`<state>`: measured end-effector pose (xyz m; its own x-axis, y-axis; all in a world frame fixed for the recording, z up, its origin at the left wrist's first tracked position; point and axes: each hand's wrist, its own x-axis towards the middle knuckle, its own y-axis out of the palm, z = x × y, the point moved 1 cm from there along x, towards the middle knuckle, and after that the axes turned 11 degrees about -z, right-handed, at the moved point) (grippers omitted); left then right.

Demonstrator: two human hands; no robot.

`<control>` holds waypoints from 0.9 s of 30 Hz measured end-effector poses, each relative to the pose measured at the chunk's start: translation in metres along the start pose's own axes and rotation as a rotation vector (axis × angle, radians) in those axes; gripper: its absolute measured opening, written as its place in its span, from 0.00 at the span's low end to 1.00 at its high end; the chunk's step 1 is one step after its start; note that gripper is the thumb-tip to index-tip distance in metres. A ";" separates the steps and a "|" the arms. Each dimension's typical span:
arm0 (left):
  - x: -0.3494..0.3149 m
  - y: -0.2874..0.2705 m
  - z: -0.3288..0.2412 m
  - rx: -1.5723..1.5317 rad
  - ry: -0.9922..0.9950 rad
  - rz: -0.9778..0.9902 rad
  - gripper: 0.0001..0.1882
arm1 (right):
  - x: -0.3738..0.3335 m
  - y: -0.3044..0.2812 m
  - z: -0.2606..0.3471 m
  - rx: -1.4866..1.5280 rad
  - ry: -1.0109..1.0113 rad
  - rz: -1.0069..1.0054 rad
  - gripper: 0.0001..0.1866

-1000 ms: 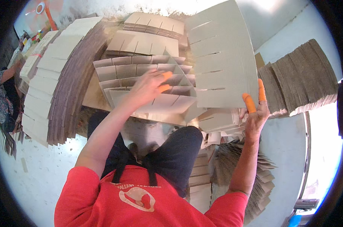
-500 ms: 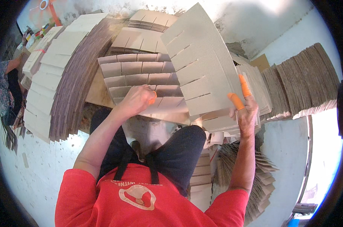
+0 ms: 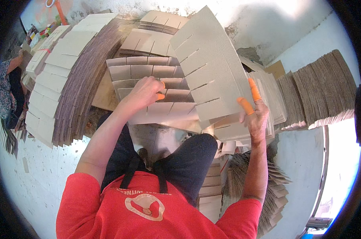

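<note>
My right hand (image 3: pixel 257 118), with orange finger cots on two fingers, grips a large grey cardboard sheet (image 3: pixel 206 65) by its lower right edge. The sheet stands tilted, with a row of slits cut in from its left side. My left hand (image 3: pixel 146 92), also wearing orange cots, is closed over a set of upright slotted cardboard strips (image 3: pixel 158 71) in front of me. What its fingertips hold is hidden. Below that hand lies the nearest slotted strip (image 3: pixel 160 115), its face toward me.
A long leaning stack of cardboard sheets (image 3: pixel 75 75) fills the left side. More slotted stacks (image 3: pixel 146 42) lie behind the strips. Tall cardboard piles (image 3: pixel 321 87) stand at the right, and fanned pieces (image 3: pixel 260 187) lie low beside my right arm. Another person's arm (image 3: pixel 14 63) shows at far left.
My left hand has moved slightly up and away from me over the strips, baring more of the nearest strip. My right hand and the large sheet have barely moved.
</note>
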<state>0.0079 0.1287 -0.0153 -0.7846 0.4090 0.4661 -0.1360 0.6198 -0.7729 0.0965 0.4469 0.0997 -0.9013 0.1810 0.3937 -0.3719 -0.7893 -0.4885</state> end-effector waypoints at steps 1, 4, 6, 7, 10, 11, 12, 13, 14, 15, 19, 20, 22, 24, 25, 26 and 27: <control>0.002 0.005 0.005 -0.029 0.016 0.009 0.07 | 0.001 0.002 -0.004 0.010 -0.016 0.026 0.34; 0.003 0.013 0.013 -0.085 0.050 -0.001 0.03 | 0.002 0.010 -0.003 0.011 0.031 0.083 0.34; 0.002 0.015 0.010 -0.084 0.051 -0.054 0.03 | 0.004 0.010 -0.002 0.011 0.094 0.082 0.34; 0.002 0.015 0.009 -0.088 0.059 -0.056 0.03 | 0.007 0.009 -0.002 0.019 0.119 0.068 0.34; 0.002 0.014 0.009 -0.083 0.073 -0.063 0.03 | 0.015 0.009 -0.012 0.162 0.200 0.069 0.36; 0.003 0.015 0.008 -0.072 0.072 -0.065 0.03 | 0.016 0.010 -0.015 0.179 0.178 0.054 0.35; 0.004 0.015 0.007 -0.062 0.071 -0.066 0.03 | 0.016 0.011 -0.016 0.197 0.156 0.039 0.34; 0.004 0.015 0.008 -0.061 0.062 -0.065 0.03 | 0.015 0.017 -0.014 0.167 0.085 0.006 0.32; 0.004 0.015 0.008 -0.060 0.054 -0.063 0.03 | 0.015 0.018 -0.013 0.136 0.039 0.007 0.30; 0.004 0.014 0.008 -0.060 0.046 -0.061 0.04 | 0.016 0.019 -0.012 0.104 -0.008 0.007 0.29; 0.004 0.012 0.009 -0.036 0.007 -0.035 0.08 | 0.020 0.015 -0.005 0.010 -0.030 0.143 0.32; 0.004 0.009 0.006 -0.049 -0.004 -0.013 0.08 | 0.020 0.014 -0.005 -0.005 -0.016 0.176 0.34; 0.008 0.001 0.002 -0.047 -0.033 0.001 0.09 | 0.017 0.020 -0.015 0.023 0.067 0.242 0.33; 0.017 -0.006 0.003 -0.018 -0.068 -0.014 0.11 | 0.014 0.028 -0.025 0.007 0.095 0.264 0.32; 0.021 -0.008 0.014 -0.023 -0.089 -0.056 0.11 | 0.013 0.038 -0.026 -0.018 0.079 0.260 0.31; 0.029 -0.014 0.019 -0.027 -0.095 -0.124 0.10 | 0.011 0.044 -0.030 -0.041 0.028 0.269 0.30; 0.038 -0.019 0.025 -0.033 -0.102 -0.192 0.10 | 0.009 0.049 -0.035 -0.065 -0.021 0.276 0.30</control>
<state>-0.0344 0.1159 0.0069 -0.8034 0.2129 0.5560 -0.2699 0.7021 -0.6589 0.0623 0.4303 0.0522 -0.9658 -0.0488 0.2546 -0.1269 -0.7674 -0.6285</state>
